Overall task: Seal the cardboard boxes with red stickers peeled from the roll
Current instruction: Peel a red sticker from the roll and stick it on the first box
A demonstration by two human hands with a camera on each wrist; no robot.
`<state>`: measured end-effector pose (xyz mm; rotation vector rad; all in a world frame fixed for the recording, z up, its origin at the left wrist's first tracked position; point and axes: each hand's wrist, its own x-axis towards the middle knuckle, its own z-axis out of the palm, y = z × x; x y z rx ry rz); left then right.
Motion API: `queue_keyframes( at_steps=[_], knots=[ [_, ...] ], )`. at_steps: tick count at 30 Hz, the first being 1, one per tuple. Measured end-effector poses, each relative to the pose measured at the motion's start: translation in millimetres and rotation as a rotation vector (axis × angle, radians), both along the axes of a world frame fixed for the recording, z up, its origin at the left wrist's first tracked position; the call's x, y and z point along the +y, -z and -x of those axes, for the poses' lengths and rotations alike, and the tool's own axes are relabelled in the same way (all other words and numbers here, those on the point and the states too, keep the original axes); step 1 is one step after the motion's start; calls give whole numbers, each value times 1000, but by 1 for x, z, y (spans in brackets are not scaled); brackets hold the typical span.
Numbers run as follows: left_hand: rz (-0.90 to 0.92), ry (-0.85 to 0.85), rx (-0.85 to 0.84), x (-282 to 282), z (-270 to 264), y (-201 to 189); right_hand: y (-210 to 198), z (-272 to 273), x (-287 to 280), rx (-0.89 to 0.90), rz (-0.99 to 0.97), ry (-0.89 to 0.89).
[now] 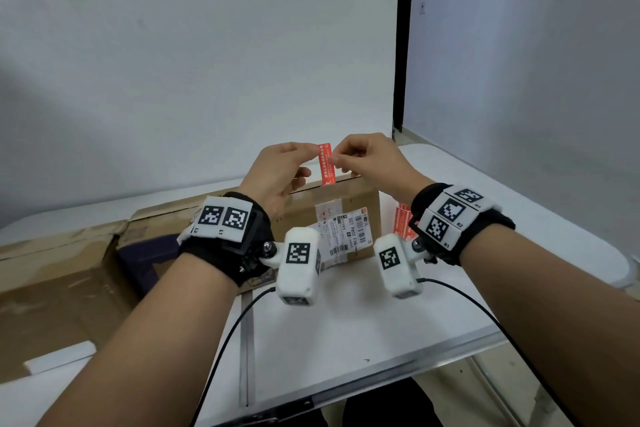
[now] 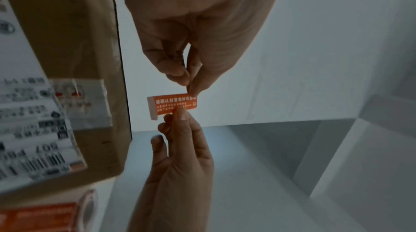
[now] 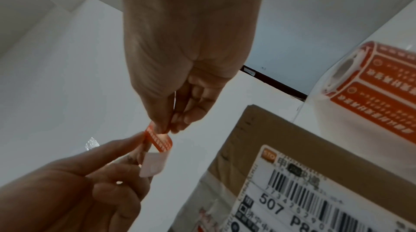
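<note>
A red sticker (image 1: 326, 163) hangs upright in the air above the far top edge of a cardboard box (image 1: 349, 199) that bears a white shipping label. My left hand (image 1: 316, 153) pinches the sticker's left edge and my right hand (image 1: 334, 159) pinches its right edge. In the right wrist view the red sticker (image 3: 161, 141) curls away from a white backing piece (image 3: 153, 164) held at the left fingers (image 3: 126, 142). The sticker roll (image 1: 401, 222) stands on the table to the right of the box, partly hidden behind my right wrist.
Larger, worn cardboard boxes (image 1: 52, 281) lie at the left, with a dark purple object (image 1: 149, 253) between them. The white table (image 1: 346, 329) runs to its front edge near me. Two black cables (image 1: 221, 350) trail from the wrist cameras. White walls stand close behind.
</note>
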<state>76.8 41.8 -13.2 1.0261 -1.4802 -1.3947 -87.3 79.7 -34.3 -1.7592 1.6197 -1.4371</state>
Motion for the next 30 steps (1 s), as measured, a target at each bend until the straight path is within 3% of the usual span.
queue_keyframes(
  at_steps=[5,9,12,20,30],
  knots=[
    [295,-122,-190,-8,-8,13,9,7,-8,-56,-79,48],
    [609,-130,-719,-6,-15,22,15,11,-14,-265,-79,72],
    [707,-69,-885,1,-13,27,12,8,-17,-354,-74,40],
    [883,-37,-1026,7,-16,41,5,-2,-30,-279,-86,-42],
    [841,-19,-868,6,-8,55,25,1,-31,-162,-181,-31]
  ],
)
